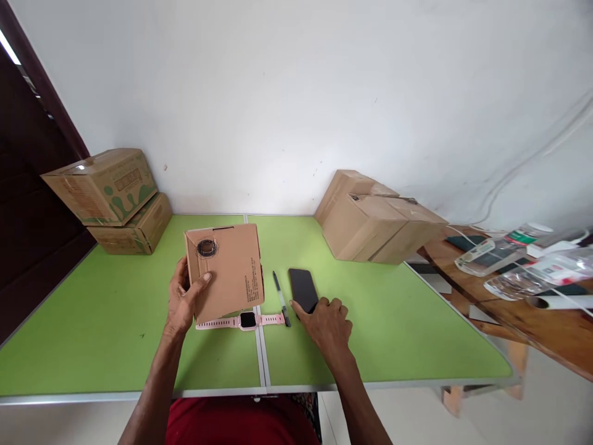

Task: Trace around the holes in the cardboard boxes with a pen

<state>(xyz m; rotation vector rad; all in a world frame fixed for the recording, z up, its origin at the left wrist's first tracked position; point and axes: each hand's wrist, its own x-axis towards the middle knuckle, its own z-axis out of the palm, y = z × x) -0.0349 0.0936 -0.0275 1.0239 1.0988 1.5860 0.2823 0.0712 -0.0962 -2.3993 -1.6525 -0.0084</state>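
Green tabletop (393, 327) meets a white wall (259, 111). The left hand (182, 295) holds a flat cardboard box (234, 266), thumb on its front. The right hand (330, 324) curves over the near end of a black phone (303, 287) lying flat; whether it grips cannot be told. Between box and phone lies a pen (280, 296), its near end by the strap of a pink watch (248, 319). Farther out, stacked cartons (106, 185) stand left, brown boxes (380, 222) right.
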